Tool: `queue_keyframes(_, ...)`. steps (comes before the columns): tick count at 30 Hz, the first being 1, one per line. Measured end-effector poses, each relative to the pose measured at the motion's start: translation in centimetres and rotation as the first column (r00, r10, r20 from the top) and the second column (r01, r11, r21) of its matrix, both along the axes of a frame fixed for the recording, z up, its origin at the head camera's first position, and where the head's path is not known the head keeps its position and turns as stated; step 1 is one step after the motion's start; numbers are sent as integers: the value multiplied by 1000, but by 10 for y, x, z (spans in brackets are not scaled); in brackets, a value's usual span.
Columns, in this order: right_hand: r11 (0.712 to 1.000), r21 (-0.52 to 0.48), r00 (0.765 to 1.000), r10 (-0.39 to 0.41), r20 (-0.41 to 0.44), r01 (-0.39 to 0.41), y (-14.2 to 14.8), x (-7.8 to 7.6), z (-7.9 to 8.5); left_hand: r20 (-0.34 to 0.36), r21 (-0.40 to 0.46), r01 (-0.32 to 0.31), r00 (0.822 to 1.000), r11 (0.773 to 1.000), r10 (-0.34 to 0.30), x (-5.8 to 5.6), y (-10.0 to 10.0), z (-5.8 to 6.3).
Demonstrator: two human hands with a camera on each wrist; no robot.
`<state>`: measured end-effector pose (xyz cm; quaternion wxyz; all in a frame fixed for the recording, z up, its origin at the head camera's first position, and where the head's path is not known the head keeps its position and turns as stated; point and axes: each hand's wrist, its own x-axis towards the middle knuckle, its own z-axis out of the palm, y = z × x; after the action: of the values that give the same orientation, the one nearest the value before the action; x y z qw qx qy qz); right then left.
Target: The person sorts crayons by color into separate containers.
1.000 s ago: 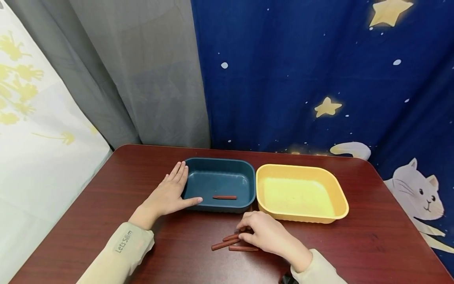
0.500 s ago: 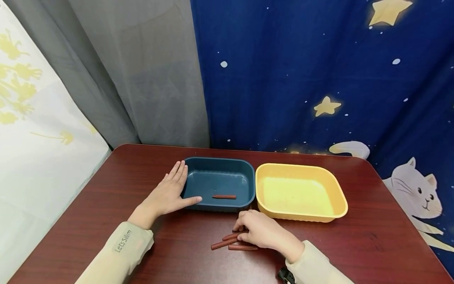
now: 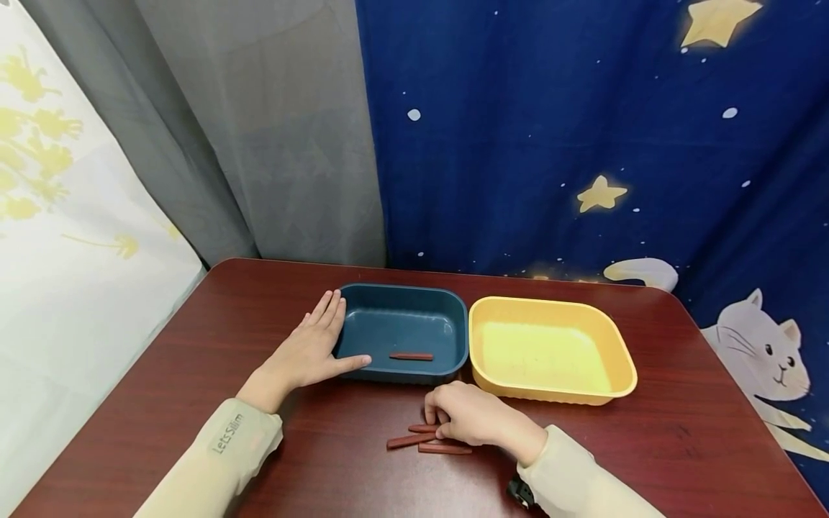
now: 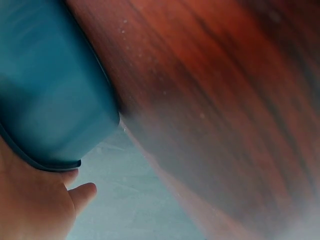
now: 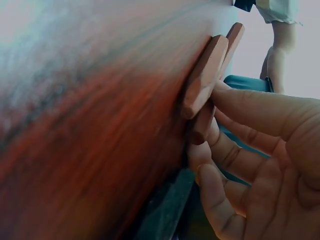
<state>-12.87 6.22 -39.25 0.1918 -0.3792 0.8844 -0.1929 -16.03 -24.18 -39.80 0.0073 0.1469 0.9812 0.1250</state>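
Observation:
In the head view my left hand (image 3: 304, 350) rests on the left end of the dark blue tub (image 3: 401, 377), its fingers straight along the rim and its thumb over the near edge. A reddish-brown crayon (image 3: 411, 356) lies inside that tub. In front of the tubs my right hand (image 3: 469, 415) is low over the table, thumb and fingers bent about a crayon (image 3: 422, 428) that is partly hidden under them. Two more crayons lie close by, a slanted crayon (image 3: 410, 441) and a level crayon (image 3: 445, 449). The right wrist view shows the thumb (image 5: 235, 102) against the angular sticks.
A yellow tub (image 3: 550, 394) stands right beside the blue one, with nothing in it. Both are near the back edge of the dark red wooden table (image 3: 350, 460). Blue and grey curtains (image 3: 298, 129) hang behind. A black watch-like item (image 3: 520, 491) is at the right wrist.
My right hand has shifted slightly left over the crayons. The crayon under its fingers has turned from slanted to nearly level. The left hand keeps its place on the blue tub.

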Motion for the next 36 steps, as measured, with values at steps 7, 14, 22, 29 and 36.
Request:
queue_keyframes(7, 1000, -18, 1000, 10, 14, -10, 0, 0, 2, 0, 0, -2, 1000, 1000, 2, 0, 0, 1)
queue_keyframes(14, 999, -47, 1000, 12, -3, -12, 1, 0, 3, 5, 2, -4, 1000, 1000, 4, 0, 0, 1)
queue_keyframes(22, 995, -90, 1000, 29, -9, -29, 0, 3, 9, 8, 10, -7, 1000, 1000, 7, 1, 0, 0)
queue_keyframes(29, 991, -131, 999, 26, -20, -28, -1, 4, 19, 14, 10, -9, 1000, 1000, 9, 0, 0, 2)
queue_keyframes(36, 979, -201, 998, 25, -49, -34, -2, 4, 28, 10, 9, -11, 1000, 1000, 11, 0, 0, 2)
